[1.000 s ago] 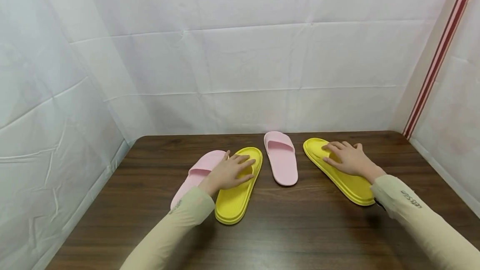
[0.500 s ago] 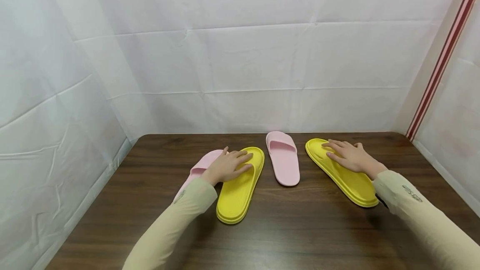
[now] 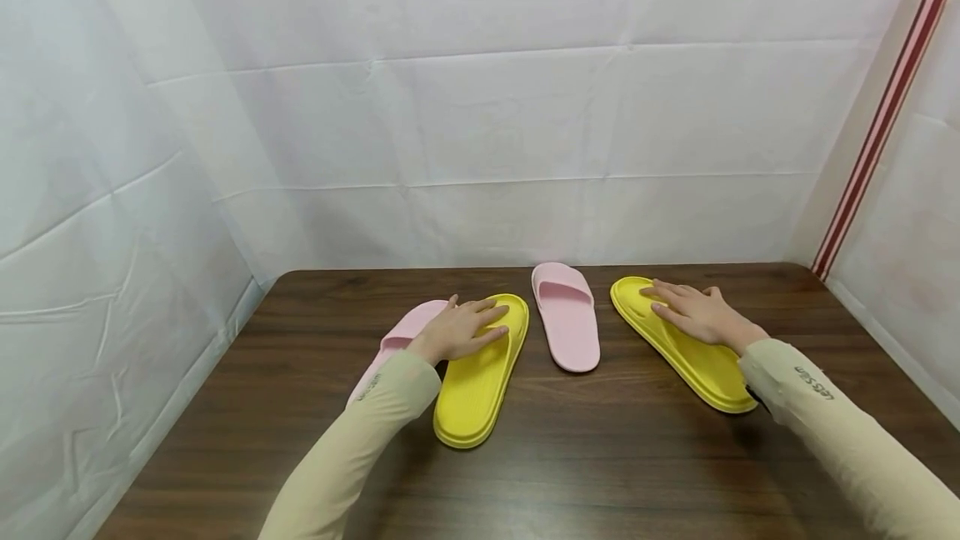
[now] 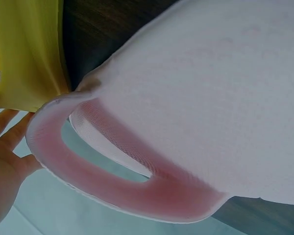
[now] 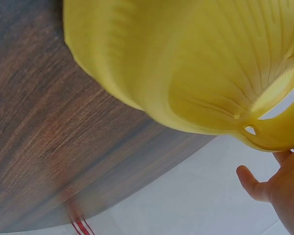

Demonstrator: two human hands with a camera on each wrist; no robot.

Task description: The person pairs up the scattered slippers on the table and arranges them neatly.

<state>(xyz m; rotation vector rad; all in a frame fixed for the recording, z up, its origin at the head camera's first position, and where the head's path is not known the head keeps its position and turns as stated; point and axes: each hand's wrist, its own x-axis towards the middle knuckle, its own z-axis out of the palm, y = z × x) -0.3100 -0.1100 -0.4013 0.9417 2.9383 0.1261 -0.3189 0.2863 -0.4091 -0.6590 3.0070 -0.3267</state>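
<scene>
My left hand (image 3: pixel 459 330), fingers extended, rests over the strap of a yellow slipper (image 3: pixel 467 411) lying at a slant left of centre. Partly under that forearm is a pink slipper (image 3: pixel 405 329), its heel hidden by the sleeve; it looms large in the left wrist view, its footbed (image 4: pixel 210 98) beside the yellow edge (image 4: pixel 29 58). On the right, my right hand (image 3: pixel 701 317) lies with fingers spread across the strap of the other yellow slipper (image 3: pixel 705 369). In the right wrist view, the thumb side of that hand (image 5: pixel 289 196) shows beyond the yellow strap (image 5: pixel 279 129).
A second pink slipper (image 3: pixel 573 332) lies between the two yellow ones, near the far edge of the dark wooden table (image 3: pixel 600 465). White sheeting (image 3: pixel 480 123) hangs behind the table and along its sides, with a red-striped band (image 3: pixel 888 107) at the right corner.
My left hand has shifted slightly forward on the yellow slipper's strap, its spread fingers settling lower. The right hand stays on its slipper, and all the slippers hold their places on the table.
</scene>
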